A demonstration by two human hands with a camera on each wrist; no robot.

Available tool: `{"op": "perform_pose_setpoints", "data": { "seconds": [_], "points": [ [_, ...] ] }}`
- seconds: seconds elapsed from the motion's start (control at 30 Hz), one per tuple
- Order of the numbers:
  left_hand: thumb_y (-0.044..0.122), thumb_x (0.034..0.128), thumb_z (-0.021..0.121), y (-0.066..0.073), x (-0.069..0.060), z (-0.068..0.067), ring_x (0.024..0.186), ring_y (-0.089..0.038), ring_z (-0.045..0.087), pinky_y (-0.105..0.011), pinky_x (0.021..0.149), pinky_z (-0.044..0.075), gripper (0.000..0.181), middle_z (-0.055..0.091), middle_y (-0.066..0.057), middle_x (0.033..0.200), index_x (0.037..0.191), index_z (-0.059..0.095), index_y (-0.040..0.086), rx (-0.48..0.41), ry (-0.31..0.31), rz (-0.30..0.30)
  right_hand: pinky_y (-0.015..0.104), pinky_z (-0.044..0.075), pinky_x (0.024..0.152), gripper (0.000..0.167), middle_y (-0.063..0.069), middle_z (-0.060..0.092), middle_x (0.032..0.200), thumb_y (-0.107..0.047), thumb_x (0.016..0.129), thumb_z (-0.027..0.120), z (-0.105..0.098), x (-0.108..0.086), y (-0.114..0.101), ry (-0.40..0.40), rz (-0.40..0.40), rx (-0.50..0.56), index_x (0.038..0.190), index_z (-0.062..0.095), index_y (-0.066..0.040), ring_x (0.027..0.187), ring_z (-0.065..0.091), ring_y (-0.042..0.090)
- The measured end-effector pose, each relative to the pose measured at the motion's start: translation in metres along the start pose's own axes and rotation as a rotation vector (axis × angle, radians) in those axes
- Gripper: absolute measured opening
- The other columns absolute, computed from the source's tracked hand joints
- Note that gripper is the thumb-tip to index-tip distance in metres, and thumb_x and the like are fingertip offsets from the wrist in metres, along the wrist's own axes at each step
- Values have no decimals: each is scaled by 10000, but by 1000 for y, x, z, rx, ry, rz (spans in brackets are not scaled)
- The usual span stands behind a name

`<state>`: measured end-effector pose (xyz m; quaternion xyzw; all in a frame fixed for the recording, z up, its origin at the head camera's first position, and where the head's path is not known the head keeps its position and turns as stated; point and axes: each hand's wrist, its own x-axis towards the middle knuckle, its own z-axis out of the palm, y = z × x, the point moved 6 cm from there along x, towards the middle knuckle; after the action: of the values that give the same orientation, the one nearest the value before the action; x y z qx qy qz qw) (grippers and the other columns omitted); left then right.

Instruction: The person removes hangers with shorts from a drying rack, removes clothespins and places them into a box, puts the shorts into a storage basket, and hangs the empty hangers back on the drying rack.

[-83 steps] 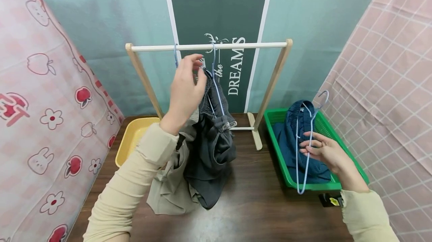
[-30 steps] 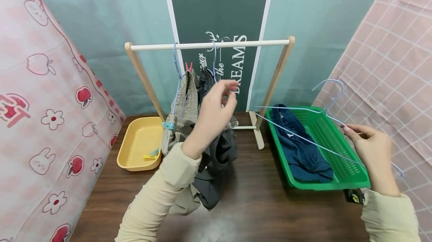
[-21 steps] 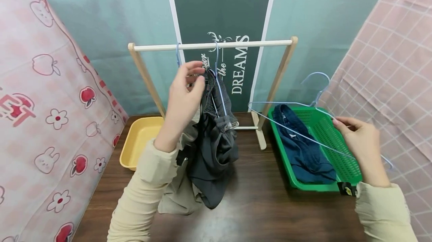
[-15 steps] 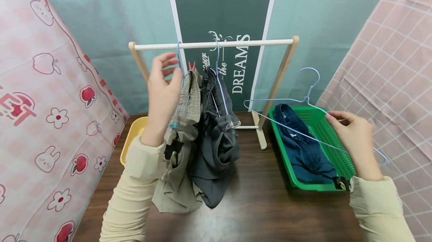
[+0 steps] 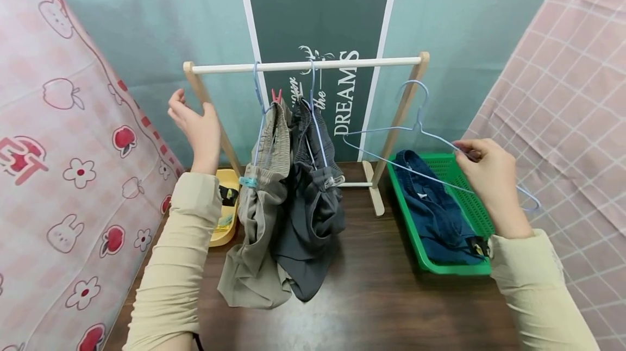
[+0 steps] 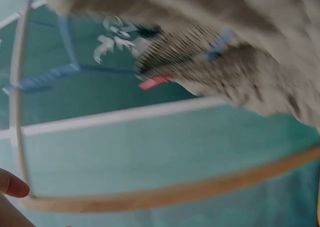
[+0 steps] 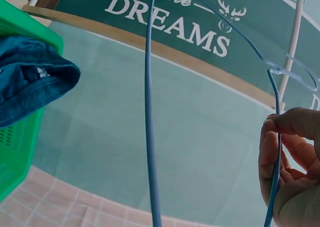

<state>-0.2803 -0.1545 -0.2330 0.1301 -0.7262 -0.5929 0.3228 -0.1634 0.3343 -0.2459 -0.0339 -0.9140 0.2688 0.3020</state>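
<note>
My right hand [image 5: 489, 182] pinches one shoulder of a light blue wire clothes hanger [image 5: 440, 138] above the green basket [image 5: 481, 212]; nothing hangs on it. The right wrist view shows thumb and fingers closed on the hanger's wire [image 7: 274, 187]. Dark blue pants [image 5: 435, 215] lie in the basket. My left hand [image 5: 198, 128], fingers loosely bent and holding nothing, is in the air by the rack's left post. Beige pants [image 5: 259, 210] and dark grey pants [image 5: 313, 215] hang on hangers from the rack's white rod [image 5: 362, 62].
A yellow tray [image 5: 222, 239] with a few clothespins stands behind the beige pants at left. A red clothespin [image 5: 276, 95] and a blue clothespin [image 5: 248, 182] grip the beige pants' waistband. Wooden posts [image 5: 403, 102] frame the rack on the brown table [image 5: 371, 280].
Earlier the hanger was at the dark blue pants; they now lie apart from it. Lately my right hand carried it left and up toward the rack. My left hand moved left, away from the hung pants.
</note>
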Motion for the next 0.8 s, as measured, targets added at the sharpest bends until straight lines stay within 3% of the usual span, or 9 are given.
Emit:
{"op": "perform_pose_setpoints", "data": {
  "seconds": [0.2, 0.33, 0.43, 0.57, 0.67, 0.8],
  "points": [
    [260, 971, 472, -31, 16, 3, 1427, -158, 231, -279, 1159, 291, 605, 201, -54, 1535, 1500, 184, 205, 137, -107, -80, 56, 292, 633, 258, 186, 634, 942, -43, 864, 522, 2, 12, -14, 29, -16, 17, 1017, 723, 7, 659, 320, -268],
    [379, 978, 467, -44, 20, 9, 1459, -195, 221, -364, 1178, 293, 704, 138, -42, 1595, 1543, 68, 248, 201, -200, -69, 59, 296, 658, 263, 202, 637, 956, -40, 872, 518, 2, 18, -24, 19, -38, 34, 1032, 720, 16, 677, 325, -252],
    [365, 992, 455, -49, 23, 11, 1457, -215, 254, -401, 1168, 314, 684, 188, -55, 1597, 1548, 76, 240, 229, -236, -43, 27, 294, 680, 258, 202, 638, 975, -35, 884, 526, 4, 22, -32, 4, -45, 43, 1050, 716, 17, 698, 347, -239],
    [313, 1013, 428, -51, 26, 15, 1389, -252, 400, -430, 1102, 405, 569, 385, -118, 1509, 1527, 210, 201, 258, -265, 2, 41, 296, 693, 256, 211, 632, 987, -37, 900, 527, 4, 26, -40, -2, -44, 32, 1069, 711, 20, 784, 613, 57],
    [296, 1021, 411, -52, 26, 18, 1288, -279, 521, -439, 1023, 479, 470, 516, -156, 1388, 1465, 344, 160, 270, -277, 27, 142, 340, 718, 258, 228, 627, 985, -33, 907, 524, 5, 30, -44, 6, -36, 19, 1080, 705, 32, 892, 635, 368],
    [262, 1027, 399, -52, 24, 19, 1222, -302, 575, -446, 974, 511, 391, 564, -180, 1317, 1379, 430, 95, 299, -273, 44, 318, 395, 739, 250, 248, 628, 992, -27, 912, 528, 6, 37, -46, 40, -23, -1, 1075, 703, 47, 927, 625, 407]
  ]
}}
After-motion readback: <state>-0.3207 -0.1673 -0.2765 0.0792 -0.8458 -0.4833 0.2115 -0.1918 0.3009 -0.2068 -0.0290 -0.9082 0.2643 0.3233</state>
